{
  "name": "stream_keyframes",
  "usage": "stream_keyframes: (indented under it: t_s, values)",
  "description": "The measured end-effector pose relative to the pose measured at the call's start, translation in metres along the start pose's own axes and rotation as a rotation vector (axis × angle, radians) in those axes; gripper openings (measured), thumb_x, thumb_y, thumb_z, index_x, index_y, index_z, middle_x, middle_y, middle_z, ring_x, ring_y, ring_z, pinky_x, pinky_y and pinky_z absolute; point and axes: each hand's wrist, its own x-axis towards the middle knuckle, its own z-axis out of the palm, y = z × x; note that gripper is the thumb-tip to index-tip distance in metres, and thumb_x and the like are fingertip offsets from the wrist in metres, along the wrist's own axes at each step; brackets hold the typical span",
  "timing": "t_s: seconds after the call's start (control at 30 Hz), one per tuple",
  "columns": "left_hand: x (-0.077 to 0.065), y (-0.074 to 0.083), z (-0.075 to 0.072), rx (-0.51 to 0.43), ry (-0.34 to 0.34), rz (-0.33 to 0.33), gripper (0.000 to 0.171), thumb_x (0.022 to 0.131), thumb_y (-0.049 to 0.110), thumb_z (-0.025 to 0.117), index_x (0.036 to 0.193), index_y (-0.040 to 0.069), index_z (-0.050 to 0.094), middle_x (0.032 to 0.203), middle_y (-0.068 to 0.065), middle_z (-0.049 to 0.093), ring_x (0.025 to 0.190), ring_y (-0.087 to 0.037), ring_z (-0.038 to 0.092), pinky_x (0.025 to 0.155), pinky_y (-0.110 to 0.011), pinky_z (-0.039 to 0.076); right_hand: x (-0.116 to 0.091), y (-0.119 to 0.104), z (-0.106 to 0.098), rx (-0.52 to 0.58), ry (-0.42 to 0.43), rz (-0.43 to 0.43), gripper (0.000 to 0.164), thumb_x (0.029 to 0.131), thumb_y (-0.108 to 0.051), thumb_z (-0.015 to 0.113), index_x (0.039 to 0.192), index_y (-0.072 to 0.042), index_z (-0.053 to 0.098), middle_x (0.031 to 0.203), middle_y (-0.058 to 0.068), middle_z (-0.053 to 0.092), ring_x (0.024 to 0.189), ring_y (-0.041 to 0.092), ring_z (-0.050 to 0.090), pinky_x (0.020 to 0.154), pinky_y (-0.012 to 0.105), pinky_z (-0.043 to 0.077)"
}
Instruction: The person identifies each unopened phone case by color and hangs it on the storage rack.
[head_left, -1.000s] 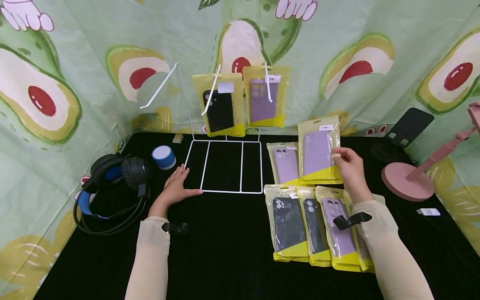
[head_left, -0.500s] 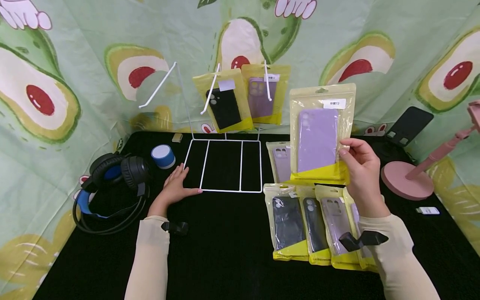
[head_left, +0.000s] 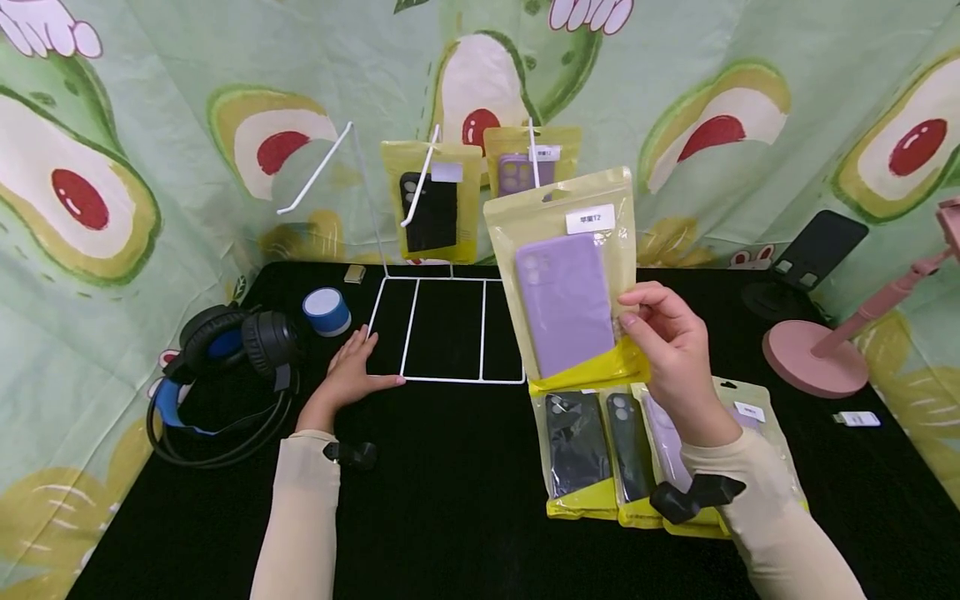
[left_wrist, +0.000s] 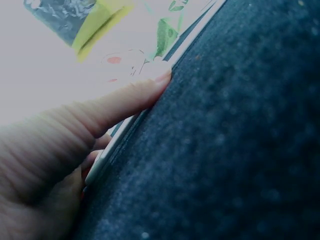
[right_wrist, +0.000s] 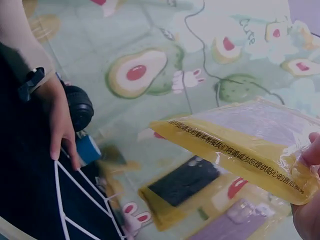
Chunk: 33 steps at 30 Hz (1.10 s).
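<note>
My right hand point(head_left: 675, 358) pinches the right edge of a clear-and-yellow bag with a purple phone case point(head_left: 566, 304), raised and slightly tilted. Its top overlaps the rack's right hook in the head view; the right wrist view shows its yellow bottom edge. The white wire rack point(head_left: 450, 380) stands on the black cloth. My left hand point(head_left: 348, 373) rests at its front left corner, fingers extended, thumb point(left_wrist: 132, 100) along the front bar. A bagged black phone case point(head_left: 435, 212) hangs on the middle hook. Behind the held bag, another purple phone case point(head_left: 513, 171) hangs, partly hidden.
Several bagged phone cases point(head_left: 577, 454) lie front right, partly under my right arm. Headphones point(head_left: 273, 346) and a blue cylinder point(head_left: 327, 312) sit left. At right stand a black phone stand point(head_left: 821, 250), a pink stand point(head_left: 816, 358) and a USB stick point(head_left: 858, 419). A curtain point(head_left: 675, 50) backs the table.
My right hand has lifted the bagged purple phone case off the pile and carried it left to the rack's right hook. The hanging black one swung and came back. My left hand stayed put.
</note>
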Motion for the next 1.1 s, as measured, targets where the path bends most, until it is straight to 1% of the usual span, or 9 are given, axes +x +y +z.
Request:
stream_keyframes:
  t_s: [0.1,0.23,0.33,0.47,0.6,0.7,0.8,0.9,1.1]
  values:
    - [-0.001,0.000,-0.001,0.000,-0.001,0.007,0.104,0.077,0.051,0.072,0.150,0.001,0.017,0.158,-0.019,-0.002,0.143,-0.038,-0.004,0.112,-0.058,0.000,0.003,0.008,0.003,-0.020,0.016,0.038,0.028,0.088,0.017,0.050,0.098,-0.003,0.067,0.099,0.004,0.061,0.071,0.014,0.049,0.064,0.017,0.048]
    - [-0.001,0.001,-0.001,0.000,0.004,0.008,0.103,0.077,0.051,0.072,0.150,0.001,0.017,0.158,-0.018,-0.002,0.143,-0.037,-0.004,0.112,-0.057,0.000,0.010,0.018,0.003,-0.057,0.058,0.094,0.030,0.088,0.014,0.052,0.095,-0.011,0.068,0.089,0.001,0.060,0.069,0.012,0.048,0.062,0.016,0.045]
    - [0.000,0.001,-0.001,0.000,0.007,0.005,0.103,0.077,0.051,0.072,0.150,0.001,0.017,0.158,-0.018,-0.002,0.144,-0.037,-0.004,0.112,-0.057,0.000,0.016,0.025,0.003,-0.070,0.087,0.120,0.030,0.088,0.013,0.054,0.094,-0.013,0.068,0.084,-0.001,0.059,0.069,0.011,0.047,0.061,0.016,0.043]
    - [-0.001,0.002,-0.002,0.002,-0.005,-0.006,0.103,0.078,0.051,0.071,0.150,0.001,0.017,0.158,-0.017,-0.003,0.144,-0.036,-0.005,0.112,-0.057,-0.001,0.026,0.031,0.005,-0.074,0.122,0.146,0.034,0.087,0.014,0.053,0.091,-0.016,0.069,0.084,-0.002,0.060,0.070,0.011,0.046,0.063,0.016,0.042]
    - [0.000,0.002,0.000,0.002,-0.007,-0.010,0.104,0.078,0.051,0.071,0.150,0.001,0.016,0.158,-0.018,-0.003,0.144,-0.036,-0.005,0.112,-0.057,-0.001,0.035,0.036,0.006,-0.079,0.128,0.176,0.033,0.088,0.012,0.054,0.091,-0.017,0.069,0.085,-0.003,0.061,0.071,0.012,0.047,0.064,0.016,0.043]
    - [0.000,0.002,0.002,0.003,-0.012,-0.002,0.104,0.078,0.052,0.071,0.150,0.000,0.017,0.157,-0.019,-0.003,0.143,-0.037,-0.005,0.112,-0.058,-0.001,0.035,0.037,0.004,-0.095,0.141,0.180,0.032,0.089,0.011,0.054,0.091,-0.018,0.069,0.086,-0.003,0.061,0.072,0.012,0.047,0.065,0.016,0.043]
    - [0.000,0.002,0.004,0.002,-0.020,0.008,0.104,0.078,0.052,0.071,0.150,0.000,0.017,0.157,-0.019,-0.002,0.143,-0.037,-0.004,0.112,-0.057,0.000,0.028,0.034,0.002,-0.111,0.155,0.173,0.035,0.088,0.013,0.053,0.090,-0.018,0.069,0.087,-0.003,0.061,0.072,0.012,0.047,0.065,0.016,0.044]
    - [0.000,0.002,0.003,0.002,-0.011,0.013,0.104,0.078,0.051,0.072,0.150,0.000,0.017,0.157,-0.019,-0.002,0.143,-0.037,-0.004,0.112,-0.058,-0.001,0.024,0.031,0.001,-0.114,0.147,0.165,0.034,0.087,0.014,0.054,0.090,-0.017,0.069,0.086,-0.002,0.060,0.071,0.012,0.048,0.065,0.017,0.043]
    - [0.000,0.001,0.000,0.005,0.000,0.005,0.104,0.077,0.051,0.071,0.149,-0.002,0.017,0.157,-0.020,-0.002,0.143,-0.038,-0.004,0.112,-0.058,-0.001,0.037,0.035,0.000,-0.118,0.152,0.171,0.031,0.088,0.011,0.054,0.090,-0.017,0.068,0.084,-0.004,0.060,0.071,0.010,0.047,0.065,0.017,0.042]
